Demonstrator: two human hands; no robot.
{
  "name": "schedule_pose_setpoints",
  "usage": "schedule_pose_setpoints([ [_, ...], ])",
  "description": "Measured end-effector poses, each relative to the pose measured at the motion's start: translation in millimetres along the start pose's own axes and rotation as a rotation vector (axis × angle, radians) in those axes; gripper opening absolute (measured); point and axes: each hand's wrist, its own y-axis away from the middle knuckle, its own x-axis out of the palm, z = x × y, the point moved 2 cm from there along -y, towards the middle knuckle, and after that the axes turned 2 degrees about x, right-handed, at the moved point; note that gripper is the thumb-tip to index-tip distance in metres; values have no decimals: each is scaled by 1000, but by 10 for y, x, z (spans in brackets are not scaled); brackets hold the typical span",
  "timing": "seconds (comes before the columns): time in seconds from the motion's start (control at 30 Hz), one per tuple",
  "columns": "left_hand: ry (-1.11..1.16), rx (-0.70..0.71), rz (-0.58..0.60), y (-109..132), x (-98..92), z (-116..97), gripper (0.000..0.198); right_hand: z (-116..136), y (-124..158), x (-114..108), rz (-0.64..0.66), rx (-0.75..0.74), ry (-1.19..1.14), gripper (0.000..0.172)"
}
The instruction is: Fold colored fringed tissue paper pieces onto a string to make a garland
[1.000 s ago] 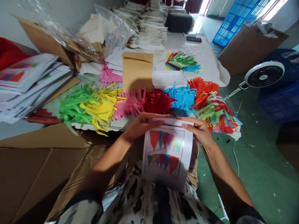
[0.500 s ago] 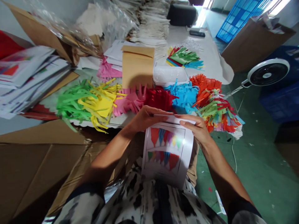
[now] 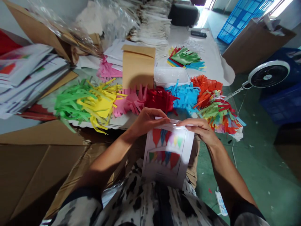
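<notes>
A white printed sheet [image 3: 164, 175] with pictures of coloured bunting hangs upright in front of my torso. My left hand [image 3: 147, 121] pinches its top edge at the left, thumb along the front. My right hand [image 3: 199, 128] is at the top right, its fingers pressed together along the top edge and pointing left. A narrow strip at the top looks folded over; the fingers partly hide it. Just beyond my hands lie fringed paper bundles: dark red [image 3: 160, 99], pink [image 3: 131, 99] and light blue [image 3: 184, 96].
Yellow [image 3: 101, 103] and green [image 3: 72, 102] fringe lie left on the table, orange [image 3: 207, 89] right. Behind stand a brown envelope [image 3: 138, 66] and a white tray [image 3: 171, 76]. A fan [image 3: 268, 75] is at the right, a cardboard box [image 3: 42, 172] at lower left.
My right hand has shifted its grip, its fingers now lying along the top edge instead of the thumb pressing the front. The sheet's curled right side looks flatter. My left hand has barely moved.
</notes>
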Motion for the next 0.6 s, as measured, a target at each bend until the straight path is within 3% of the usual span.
schedule_pose_setpoints([
  [0.1,-45,19,-70,-8,76,0,22,74,20,45,-37,11,9,32],
  [0.27,-5,-11,-128,44,108,-33,24,194,32,181,-301,33,94,32],
  [0.47,174,-155,-97,116,40,-41,59,93,102,160,-210,169,-64,35],
  [0.6,161,-162,-73,156,32,-34,46,73,134,134,-215,167,-57,27],
])
